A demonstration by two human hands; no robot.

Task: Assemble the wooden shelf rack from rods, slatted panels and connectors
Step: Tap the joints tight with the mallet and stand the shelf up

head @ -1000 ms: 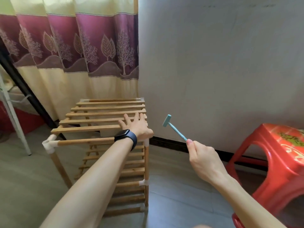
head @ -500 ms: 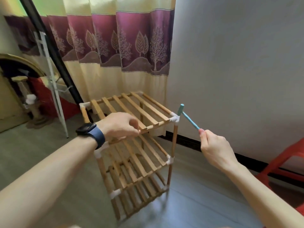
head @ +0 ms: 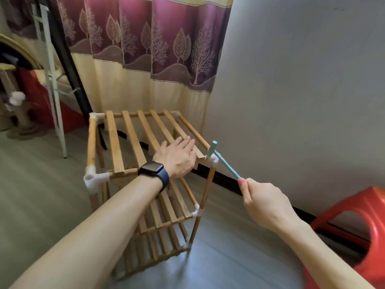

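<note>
**Item:** wooden shelf rack (head: 143,147), three slatted tiers on rod legs, joined by white plastic connectors.

**Location:** upright on the floor (head: 239,257); no surface carries it.

**Handling (judged):**
- Light, with stiff slats, and likely to rock or skid under a tap.
- The push-fit joints may loosen if it is lifted by a single rod.
- Best steadied from above on the top panel (head: 133,138), or taken by two legs close to the connectors.

**Hands:**
- The left hand (head: 177,160) lies flat on the rack's top panel at its near right end, fingers straight, grip wide and holding nothing.
- The right hand (head: 264,202) has its grip closed round the handle end of a small blue hammer (head: 226,164).
- The hammer's head is at the rack's near right corner connector (head: 212,161); contact uncertain.

**Room:**
- Patterned curtain (head: 156,59) behind the rack.
- Grey wall (head: 302,90) to the rack's right.
- Red plastic stool (head: 358,226) further right of the rack, near the wall.
</note>
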